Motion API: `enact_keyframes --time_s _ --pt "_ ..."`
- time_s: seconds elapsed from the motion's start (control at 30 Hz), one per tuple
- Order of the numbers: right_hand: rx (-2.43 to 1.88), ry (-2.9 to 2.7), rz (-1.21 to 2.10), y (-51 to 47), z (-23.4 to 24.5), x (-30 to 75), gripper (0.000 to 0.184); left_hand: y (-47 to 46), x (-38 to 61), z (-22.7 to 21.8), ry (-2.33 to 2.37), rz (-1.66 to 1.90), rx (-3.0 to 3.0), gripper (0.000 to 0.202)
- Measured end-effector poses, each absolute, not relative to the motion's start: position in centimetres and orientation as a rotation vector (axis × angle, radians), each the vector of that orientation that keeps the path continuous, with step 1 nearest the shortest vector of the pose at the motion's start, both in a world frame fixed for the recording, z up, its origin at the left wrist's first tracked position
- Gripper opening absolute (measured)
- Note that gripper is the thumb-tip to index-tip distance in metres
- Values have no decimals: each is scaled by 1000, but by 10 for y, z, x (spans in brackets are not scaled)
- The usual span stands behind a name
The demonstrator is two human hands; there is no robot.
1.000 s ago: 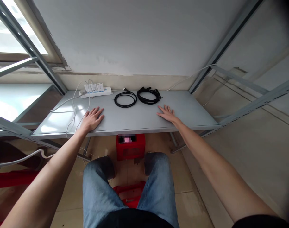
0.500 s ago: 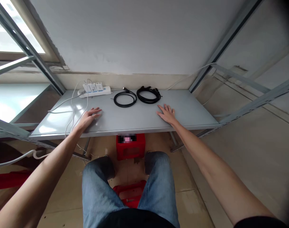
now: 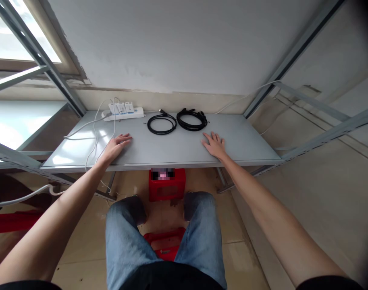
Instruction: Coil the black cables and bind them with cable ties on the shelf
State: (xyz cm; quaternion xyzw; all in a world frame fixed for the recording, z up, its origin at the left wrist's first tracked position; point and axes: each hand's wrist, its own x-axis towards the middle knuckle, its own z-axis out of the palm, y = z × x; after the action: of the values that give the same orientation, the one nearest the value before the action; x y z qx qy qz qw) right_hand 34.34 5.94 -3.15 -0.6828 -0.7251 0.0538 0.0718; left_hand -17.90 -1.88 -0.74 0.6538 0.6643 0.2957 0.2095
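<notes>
My left hand (image 3: 116, 147) rests on the left part of the grey shelf top (image 3: 162, 151), fingers stretched out to the right. My right hand (image 3: 214, 145) lies on the right part with its fingers spread. Both hands hold nothing. Between and behind them are two coiled black cables. The thinner coil (image 3: 150, 129) is left of the thicker coil (image 3: 191, 128), which lies just behind my right fingertips without touching them. Connector ends stick up at the back of each coil.
A white power strip (image 3: 135, 113) with several plugged adapters stands at the back left. White cords (image 3: 95, 139) trail from it past my left hand and over the front edge. Metal uprights (image 3: 262, 94) flank the shelf. Below is a red stool (image 3: 167, 191).
The view has shifted slightly. My left thumb now shows less, with the hand lying a little flatter. My right hand and both coils stay in place on the shelf.
</notes>
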Motion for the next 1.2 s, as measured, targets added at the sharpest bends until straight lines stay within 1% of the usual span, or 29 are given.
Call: enact_keyframes --time_s 0.13,0.23,0.33,0.43,0.63,0.7,0.8,0.9,1.0,1.2 --pt "-2008 -2135 108 62 -36 342 63 -19 -174 -9 1966 710 1898 58" --pt "-1922 -2065 17 60 -34 342 64 -20 -169 -10 2056 600 1983 59" --pt "-1729 -2064 -111 42 -27 337 65 -22 -167 -11 2088 531 2018 59" --pt "-1462 -2187 -149 2 -26 332 65 -23 -166 -11 2086 532 2021 61" --pt "-1221 -2470 -264 -67 -65 340 63 -23 -166 -11 2067 558 2026 64" --pt "-1240 -2453 -333 -72 -82 338 62 -23 -166 -10 2063 562 2031 65" --pt "-1372 -2260 -430 -74 -106 322 62 -23 -166 -10 2070 563 2034 65" --pt "-1461 -2073 -465 -78 -127 304 70 -24 -165 -8 2071 578 2035 64" --pt "-1486 -2014 -434 -79 -139 300 73 -25 -163 -7 2060 591 2032 64" --pt "-1554 -1998 -257 -65 -145 306 68 -25 -163 -7 2054 606 2001 64"
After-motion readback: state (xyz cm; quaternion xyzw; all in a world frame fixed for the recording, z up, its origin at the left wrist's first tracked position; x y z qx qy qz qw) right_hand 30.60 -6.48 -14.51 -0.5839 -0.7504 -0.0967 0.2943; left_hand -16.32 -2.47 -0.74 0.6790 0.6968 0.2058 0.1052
